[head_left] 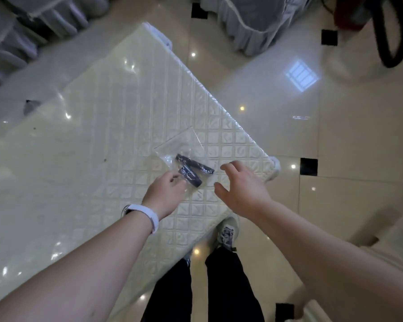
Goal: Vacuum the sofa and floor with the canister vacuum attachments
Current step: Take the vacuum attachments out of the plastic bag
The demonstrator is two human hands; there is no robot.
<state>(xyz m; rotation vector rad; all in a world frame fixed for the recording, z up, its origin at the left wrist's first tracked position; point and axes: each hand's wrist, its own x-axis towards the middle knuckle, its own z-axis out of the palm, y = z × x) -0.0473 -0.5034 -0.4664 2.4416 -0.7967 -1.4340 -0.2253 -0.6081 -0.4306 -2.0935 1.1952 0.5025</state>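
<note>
Floor: glossy cream floor tiles [349, 140] with small black square insets, mirroring ceiling lights and a window.
Table: long white glossy table [84, 145] with an embossed square-patterned top, running diagonally from upper centre to lower left; its near corner is just in front of the person's legs.
Sofas: grey skirted sofa covers [21, 31] at upper left and upper centre, standing on the floor beyond the table.
Vacuum hose: dark looped hose [392, 40] at upper right, beside a reddish blurred body; details too blurred to tell.
Bag: clear plastic zip bag [184, 145] lying flat on the table near its right edge, holding two black strip-shaped attachment pieces [193, 168].
Left hand: left hand [165, 194], white wristband on the wrist, fingers curled and pinching the bag's near edge by the black pieces.
Right hand: right hand [240, 189], fingers spread and loose, hovering just right of the bag, gripping nothing.
Shoe: grey laced sneaker [226, 231] on the floor under the table's edge.
</note>
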